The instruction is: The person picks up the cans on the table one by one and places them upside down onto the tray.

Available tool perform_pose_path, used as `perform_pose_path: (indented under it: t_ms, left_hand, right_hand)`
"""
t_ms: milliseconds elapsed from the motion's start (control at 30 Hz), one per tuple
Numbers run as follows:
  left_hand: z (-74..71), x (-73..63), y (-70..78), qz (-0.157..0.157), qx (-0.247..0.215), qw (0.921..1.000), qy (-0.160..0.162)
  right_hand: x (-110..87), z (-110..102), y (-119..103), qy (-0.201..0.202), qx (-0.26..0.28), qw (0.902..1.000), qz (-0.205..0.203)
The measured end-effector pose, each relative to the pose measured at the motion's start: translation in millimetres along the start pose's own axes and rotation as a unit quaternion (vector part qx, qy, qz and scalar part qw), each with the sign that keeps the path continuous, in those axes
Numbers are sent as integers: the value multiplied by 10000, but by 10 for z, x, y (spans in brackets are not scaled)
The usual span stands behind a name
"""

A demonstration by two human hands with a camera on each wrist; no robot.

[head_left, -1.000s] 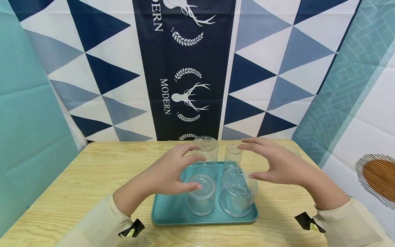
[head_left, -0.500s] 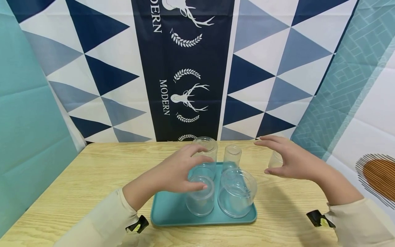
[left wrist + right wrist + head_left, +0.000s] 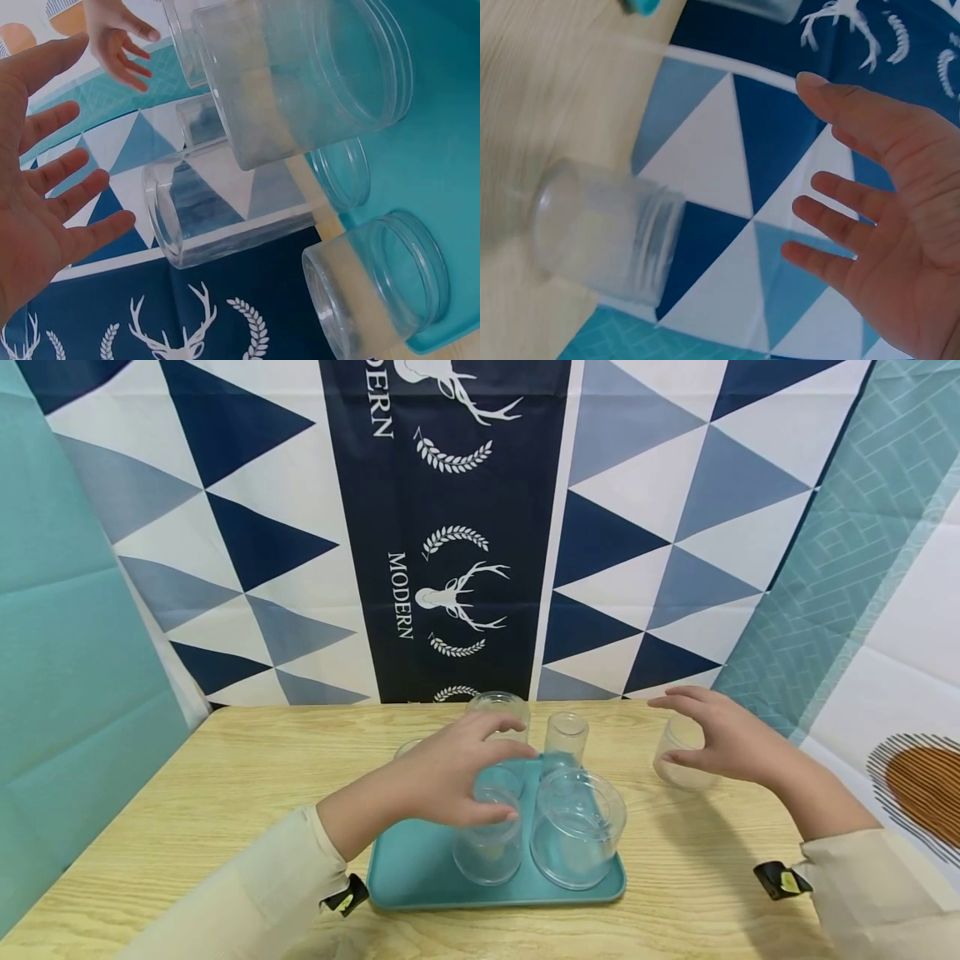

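Observation:
My left hand (image 3: pixel 450 768) hovers over the teal tray (image 3: pixel 416 864), fingers spread and holding nothing. Under it stands a clear plastic jar (image 3: pixel 487 856) at the tray's front; the left wrist view has this hand's palm (image 3: pixel 30 202) apart from the jars. A wide clear jar (image 3: pixel 577 831) stands to the right of that one. Behind them are a tall clear jar (image 3: pixel 497 708), partly hidden by the left hand, and a narrow one (image 3: pixel 566 735). My right hand (image 3: pixel 723 739), fingers bent loosely, is beside another clear jar (image 3: pixel 604 232) on the table, with a gap between them in the right wrist view.
Another jar's rim (image 3: pixel 408 747) peeks out behind the left hand. The wooden table (image 3: pixel 247 793) extends around the tray. Patterned cloth (image 3: pixel 622 552) hangs at its back edge, and teal cloth (image 3: pixel 75 635) hangs on the left.
My right hand has moved right, away from the tray, to the jar on the table, which has come into view. My left hand has shifted slightly right over the front jar.

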State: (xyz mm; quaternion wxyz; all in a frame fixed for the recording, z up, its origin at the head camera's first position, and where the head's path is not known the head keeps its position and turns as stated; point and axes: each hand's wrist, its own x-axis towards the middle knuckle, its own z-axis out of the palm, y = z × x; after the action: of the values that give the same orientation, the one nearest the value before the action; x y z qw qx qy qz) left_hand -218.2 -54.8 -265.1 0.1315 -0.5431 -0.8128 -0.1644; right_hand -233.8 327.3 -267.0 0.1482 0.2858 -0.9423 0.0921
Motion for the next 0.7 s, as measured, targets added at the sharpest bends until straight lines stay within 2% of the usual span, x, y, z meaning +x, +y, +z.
perform_pose_path:
  t_ms: [167, 300, 700]
  left_hand:
    - [6, 70, 25, -232, 46, 9986, -463]
    - [10, 126, 43, -321, 134, 9970, -694]
    - [65, 272, 52, -102, 352, 9966, -732]
  right_hand:
    - [4, 48, 125, -417, 32, 9985, 351]
    - [30, 81, 207, -678, 34, 9964, 501]
    - [112, 175, 487, -1139, -130, 9908, 717]
